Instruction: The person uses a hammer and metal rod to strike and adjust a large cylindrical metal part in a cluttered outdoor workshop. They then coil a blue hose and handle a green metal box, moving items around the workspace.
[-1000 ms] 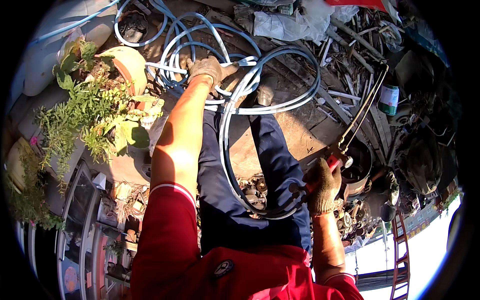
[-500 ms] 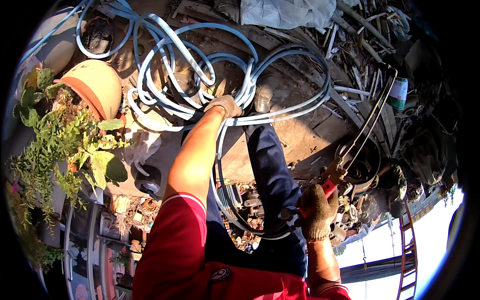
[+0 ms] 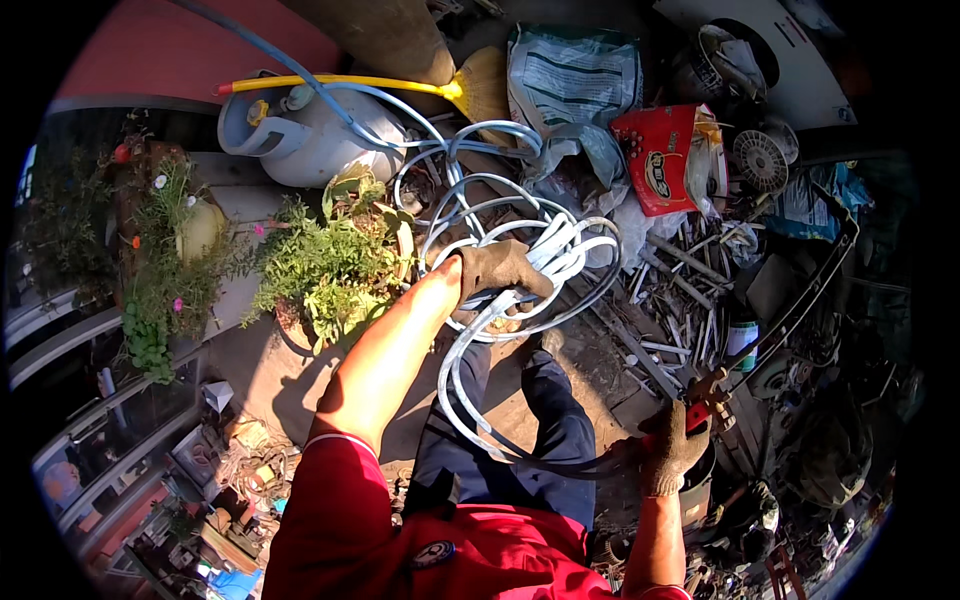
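Note:
My left hand, in a work glove, is closed around a bundle of pale blue hose. Its loops hang in a loose tangle ahead of my legs. From that bundle a length of hose droops and runs right, where it darkens in the shade toward my right hand. That hand, gloved too, grips the red handle of a cutting torch at the lower right. The torch's long thin tubes reach up and away to the right, ending in a bent head. My fingertips are partly hidden by shadow and hose.
A grey gas cylinder and a yellow-handled broom lie at the far left, beyond leafy plants. Ahead are a printed sack and a red bag. Wood scraps and a small can crowd the right side.
My view has swung toward the left and farther ahead. The hose loops look more bunched around my left hand. My right hand keeps its hold on the torch.

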`<action>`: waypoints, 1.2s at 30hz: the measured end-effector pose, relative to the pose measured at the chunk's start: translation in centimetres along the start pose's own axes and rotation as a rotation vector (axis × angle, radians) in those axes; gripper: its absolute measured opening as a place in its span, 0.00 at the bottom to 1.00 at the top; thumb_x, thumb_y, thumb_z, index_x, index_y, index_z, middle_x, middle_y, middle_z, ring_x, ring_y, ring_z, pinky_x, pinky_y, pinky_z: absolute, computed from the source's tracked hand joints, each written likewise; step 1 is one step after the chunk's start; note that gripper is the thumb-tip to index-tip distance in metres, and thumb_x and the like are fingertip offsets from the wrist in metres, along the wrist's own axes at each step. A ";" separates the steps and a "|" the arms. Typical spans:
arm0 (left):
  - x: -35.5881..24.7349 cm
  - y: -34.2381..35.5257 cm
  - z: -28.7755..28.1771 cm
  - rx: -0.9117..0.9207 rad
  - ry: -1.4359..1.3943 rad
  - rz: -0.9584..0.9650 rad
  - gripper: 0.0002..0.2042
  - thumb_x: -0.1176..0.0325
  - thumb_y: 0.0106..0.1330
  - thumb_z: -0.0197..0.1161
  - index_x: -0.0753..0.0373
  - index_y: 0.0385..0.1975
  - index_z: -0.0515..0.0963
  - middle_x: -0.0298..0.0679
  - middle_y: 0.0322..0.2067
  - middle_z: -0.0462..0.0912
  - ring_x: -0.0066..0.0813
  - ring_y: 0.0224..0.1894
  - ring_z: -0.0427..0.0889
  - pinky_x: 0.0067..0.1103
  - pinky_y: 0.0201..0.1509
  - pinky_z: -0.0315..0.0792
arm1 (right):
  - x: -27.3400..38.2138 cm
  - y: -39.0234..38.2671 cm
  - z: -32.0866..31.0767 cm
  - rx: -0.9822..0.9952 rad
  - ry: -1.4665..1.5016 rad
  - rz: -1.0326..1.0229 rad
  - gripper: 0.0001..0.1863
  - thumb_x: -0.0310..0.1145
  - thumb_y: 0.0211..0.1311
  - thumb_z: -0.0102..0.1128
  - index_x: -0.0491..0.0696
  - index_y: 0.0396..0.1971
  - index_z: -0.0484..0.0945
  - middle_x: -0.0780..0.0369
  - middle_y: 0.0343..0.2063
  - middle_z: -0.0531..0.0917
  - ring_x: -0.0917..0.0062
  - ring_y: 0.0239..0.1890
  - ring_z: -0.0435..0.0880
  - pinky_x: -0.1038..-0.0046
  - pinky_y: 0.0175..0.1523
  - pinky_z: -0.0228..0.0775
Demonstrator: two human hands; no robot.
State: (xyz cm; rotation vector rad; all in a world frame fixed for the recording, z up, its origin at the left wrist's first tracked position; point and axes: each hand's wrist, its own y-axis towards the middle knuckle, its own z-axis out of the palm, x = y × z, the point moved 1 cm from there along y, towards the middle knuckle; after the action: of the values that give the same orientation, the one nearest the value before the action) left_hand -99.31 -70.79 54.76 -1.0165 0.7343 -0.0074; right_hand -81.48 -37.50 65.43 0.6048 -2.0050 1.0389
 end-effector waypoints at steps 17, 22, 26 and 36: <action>-33.0 -45.6 14.4 -0.709 0.830 0.283 0.18 0.63 0.62 0.73 0.62 0.50 0.83 0.40 0.37 0.88 0.29 0.41 0.89 0.27 0.50 0.83 | 20.5 -3.5 -0.4 0.339 0.662 -0.115 0.20 0.44 0.68 0.68 0.40 0.44 0.78 0.59 0.31 0.86 0.70 0.32 0.87 0.66 0.41 0.79; -37.1 -53.7 19.8 -0.703 1.735 0.136 0.12 0.67 0.58 0.63 0.63 0.40 0.85 0.47 0.29 0.88 0.38 0.30 0.85 0.30 0.37 0.77 | 27.3 -6.2 5.6 0.777 1.002 -0.020 0.18 0.33 0.74 0.62 0.44 0.59 0.74 0.58 0.43 0.84 0.68 0.48 0.84 0.58 0.60 0.77; -38.0 -55.7 21.9 -0.926 2.149 -0.161 0.06 0.66 0.60 0.61 0.59 0.27 0.82 0.46 0.26 0.87 0.43 0.33 0.88 0.35 0.37 0.80 | 33.1 -6.1 11.3 0.938 0.989 -0.099 0.15 0.32 0.71 0.62 0.42 0.53 0.79 0.56 0.49 0.85 0.65 0.55 0.83 0.56 0.65 0.74; -33.2 -61.7 -4.4 -1.550 2.460 0.068 0.04 0.68 0.57 0.62 0.56 0.27 0.84 0.43 0.26 0.87 0.45 0.33 0.88 0.38 0.44 0.78 | 38.1 -13.1 33.7 1.037 0.957 -0.037 0.21 0.33 0.63 0.73 0.46 0.54 0.79 0.57 0.49 0.85 0.68 0.52 0.85 0.64 0.58 0.81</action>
State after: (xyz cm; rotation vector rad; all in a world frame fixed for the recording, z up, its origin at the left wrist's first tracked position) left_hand -107.32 -96.92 119.38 -2.1488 3.3313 -0.9053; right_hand -108.74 -74.93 90.26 0.4777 -0.5467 1.8683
